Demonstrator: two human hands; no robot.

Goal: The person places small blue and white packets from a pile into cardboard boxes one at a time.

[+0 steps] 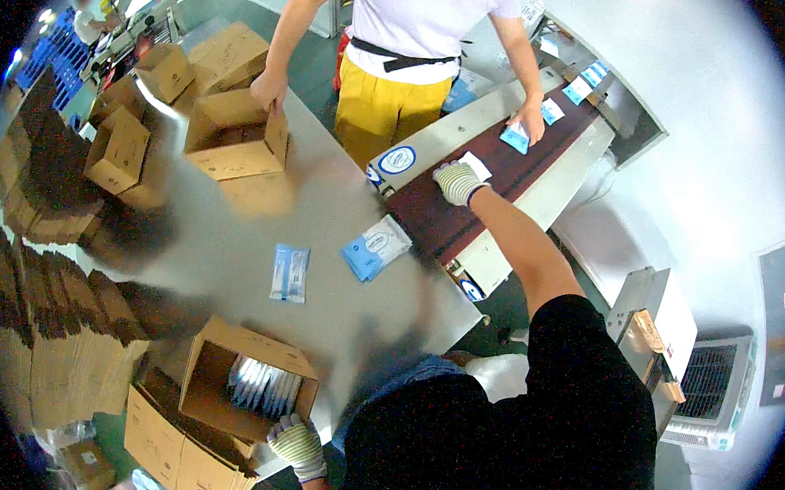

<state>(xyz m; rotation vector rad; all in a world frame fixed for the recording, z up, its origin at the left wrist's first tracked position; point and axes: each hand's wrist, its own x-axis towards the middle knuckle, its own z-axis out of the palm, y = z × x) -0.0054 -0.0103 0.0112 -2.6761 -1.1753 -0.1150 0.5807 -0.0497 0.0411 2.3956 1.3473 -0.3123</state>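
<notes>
While my left hand (297, 445) grips the packet-filled carton's (220, 369) rim, my right hand (458, 182) closes on a white packet (476, 165) on the conveyor belt (440, 216).

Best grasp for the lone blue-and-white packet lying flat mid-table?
The packet lies flat and alone on the steel table, long axis running away from the wearer. Probably pinch across its two long edges from above; nothing crowds either side. It looks thin, so lifting one edge first may help.

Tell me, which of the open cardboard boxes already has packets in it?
The open box beside the left hand, at the table's near edge: packets stand inside. The box under the co-worker's hand shows none.
</notes>
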